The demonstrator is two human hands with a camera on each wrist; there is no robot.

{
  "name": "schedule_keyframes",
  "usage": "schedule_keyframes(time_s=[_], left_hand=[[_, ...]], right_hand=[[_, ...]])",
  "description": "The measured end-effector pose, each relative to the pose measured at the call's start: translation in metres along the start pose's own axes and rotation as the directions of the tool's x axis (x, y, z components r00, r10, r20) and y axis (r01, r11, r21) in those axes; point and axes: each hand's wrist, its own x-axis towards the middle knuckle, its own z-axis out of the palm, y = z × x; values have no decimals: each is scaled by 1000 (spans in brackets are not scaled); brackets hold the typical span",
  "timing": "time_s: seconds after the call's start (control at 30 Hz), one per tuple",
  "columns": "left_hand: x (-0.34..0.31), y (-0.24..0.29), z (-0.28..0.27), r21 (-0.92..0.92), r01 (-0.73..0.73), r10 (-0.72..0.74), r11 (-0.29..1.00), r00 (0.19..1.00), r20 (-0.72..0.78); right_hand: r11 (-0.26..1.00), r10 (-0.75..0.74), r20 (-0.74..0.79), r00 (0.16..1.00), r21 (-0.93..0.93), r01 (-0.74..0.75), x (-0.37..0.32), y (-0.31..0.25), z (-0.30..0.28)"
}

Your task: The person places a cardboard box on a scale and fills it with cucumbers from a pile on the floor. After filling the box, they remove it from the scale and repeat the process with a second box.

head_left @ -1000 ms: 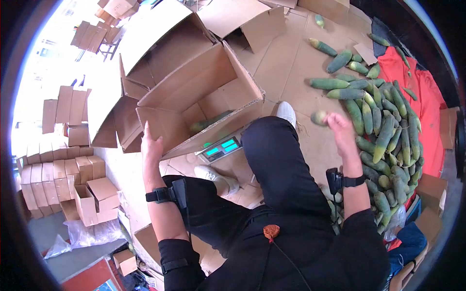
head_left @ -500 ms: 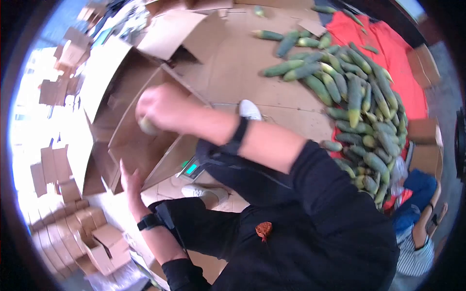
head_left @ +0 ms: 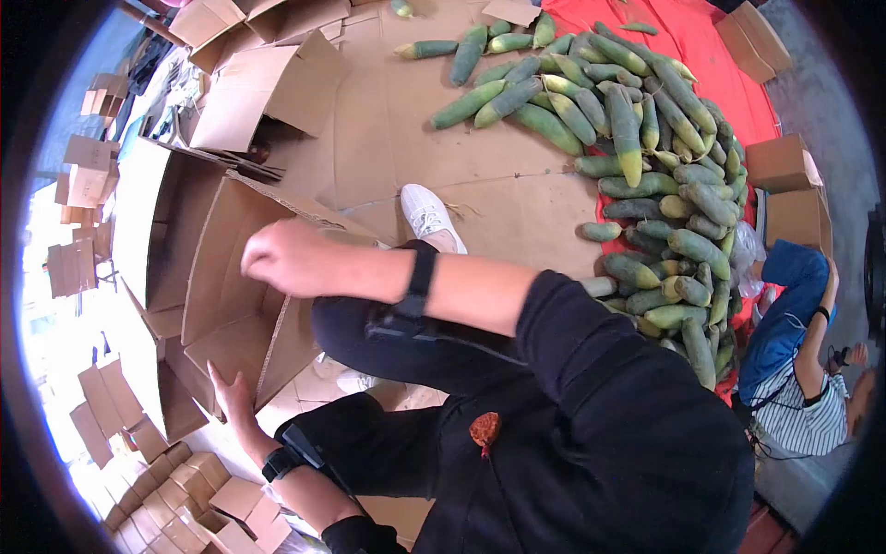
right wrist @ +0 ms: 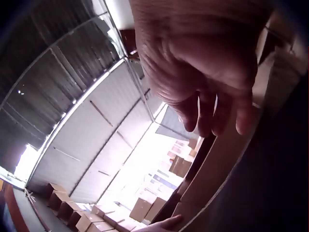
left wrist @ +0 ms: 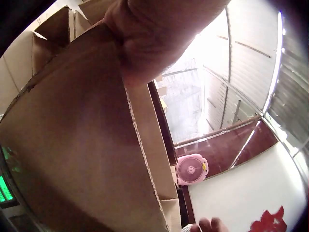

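A deep open cardboard box [head_left: 217, 268] stands tilted in front of my legs. My left hand [head_left: 235, 402] rests at its near corner, fingers extended against the rim; the left wrist view shows the palm against the cardboard edge. Over the box's opening is my right hand [head_left: 300, 258], slightly blurred. In the right wrist view its fingers [right wrist: 244, 116] hang loosely bent with nothing between them. Part of the box's inside is hidden by the right forearm. A lit green scale display [left wrist: 6, 188] shows beside the box in the left wrist view.
Right of my feet lies a heap of green radishes [head_left: 628, 138] on flattened cardboard and a red cloth [head_left: 748, 102]. More open boxes [head_left: 249, 92] flank the working box. At far right another person [head_left: 803, 406] in a striped top is bent down. Small cartons [head_left: 189, 480] stand lower left.
My right hand swung left from the heap to the box with a green radish and has let it go. The head view has turned right. My left hand has stayed at the box's corner.
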Motion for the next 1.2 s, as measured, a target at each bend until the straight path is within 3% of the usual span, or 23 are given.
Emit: schedule_keyframes(time_s=[0.1, 0.17, 0.23, 0.3, 0.37, 0.4, 0.43, 0.5, 0.57, 0.63, 0.67, 0.7, 0.8, 0.93, 1.0, 1.1, 1.17, 1.2], left_hand=[[-1, 2, 0, -20, 2, -2, 1000, 1000, 4], [1, -1, 1, -36, 13, -13, 999, 1000, 7], [1, 0, 0, -49, 27, -26, 998, 1000, 11], [-1, 4, -1, 1, 28, -28, 1000, 1000, 10], [0, 1, 0, -5, 15, -15, 1000, 1000, 4], [1, -1, 1, -12, 2, -2, 1000, 1000, 0], [2, -4, 2, -8, 5, -5, 1000, 1000, 1], [1, -2, 1, 37, 8, -8, 999, 1000, -14], [-13, 26, -4, 77, 64, -64, 995, 998, -10], [-16, 33, -5, 115, 126, -125, 985, 992, -13], [-12, 26, -3, 122, 116, -115, 986, 993, -21], [-10, 22, -3, 129, 109, -105, 986, 994, -32], [-34, 81, -12, 163, 213, -213, 963, 977, -17], [-13, 41, -1, 210, 198, -190, 958, 980, -59], [-8, 17, 2, 63, 65, -61, 996, 996, -65], [-16, 33, 1, 167, 77, -59, 983, 992, -110], [-20, 46, -1, 220, 141, -122, 965, 988, -96], [-20, 48, -1, 161, 161, -148, 974, 985, -90]], right_hand=[[990, 103, -104, 989, 107, -92, -29, 31, -59], [953, 290, -251, 924, -17, -304, -63, 53, -100], [922, 320, -375, 870, -86, -377, -107, 93, -141], [754, 461, -441, 770, -263, -602, -162, 136, -183], [455, 535, -470, 702, -540, -708, -235, 200, -226], [408, 653, -492, 577, -413, -814, -247, 162, -234], [201, 655, -562, 504, -514, -834, -291, 196, -252], [98, 757, -625, 191, -181, -979, -350, 221, -277], [65, 827, -556, 86, -58, -996, -376, 212, -289], [8, 880, -449, -152, 335, -942, -360, 174, -288], [-35, 891, -405, -204, 387, -921, -368, 178, -293], [-29, 888, -404, -220, 429, -903, -374, 183, -296], [-6, 894, -380, -239, 521, -853, -366, 165, -293], [8, 906, -340, -252, 609, -793, -377, 186, -300], [33, 909, -321, -267, 692, -721, -376, 193, -298], [56, 884, -369, -286, 692, -720, -378, 211, -300], [192, 869, -434, -238, 738, -646, -395, 231, -304], [226, 775, -555, -303, 691, -687, -392, 238, -298]])
